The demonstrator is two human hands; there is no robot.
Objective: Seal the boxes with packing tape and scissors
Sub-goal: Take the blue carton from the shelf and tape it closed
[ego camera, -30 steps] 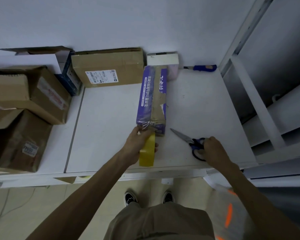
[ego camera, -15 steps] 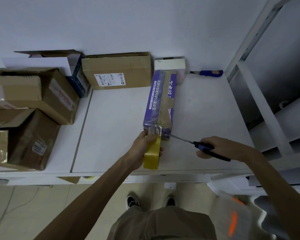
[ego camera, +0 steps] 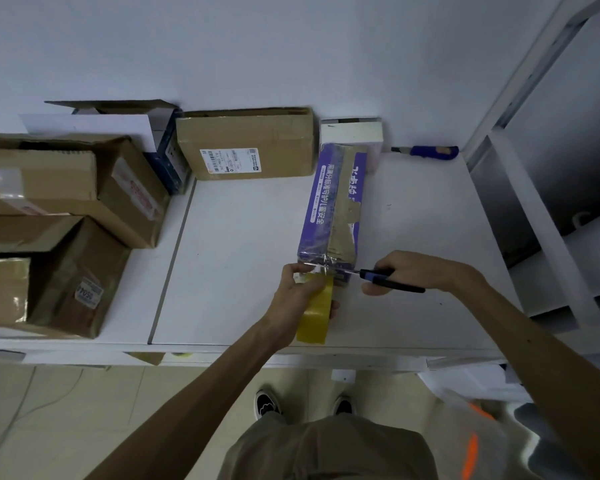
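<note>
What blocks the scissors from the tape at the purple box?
Nothing visible: the blue-handled scissors in the right hand reach the tape strip between the long purple cardboard box and the yellow tape roll in the left hand.

Plain pale wall (ego camera: 291,46) seen behind white table (ego camera: 239,254); beige tiled floor (ego camera: 66,410) seen below; white metal shelving frame (ego camera: 532,209) set at right; lighting dim.

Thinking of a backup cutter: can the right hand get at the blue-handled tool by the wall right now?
Likely not yet: the way to the blue-handled tool is bare tabletop, but the right hand grips the scissors.
</note>
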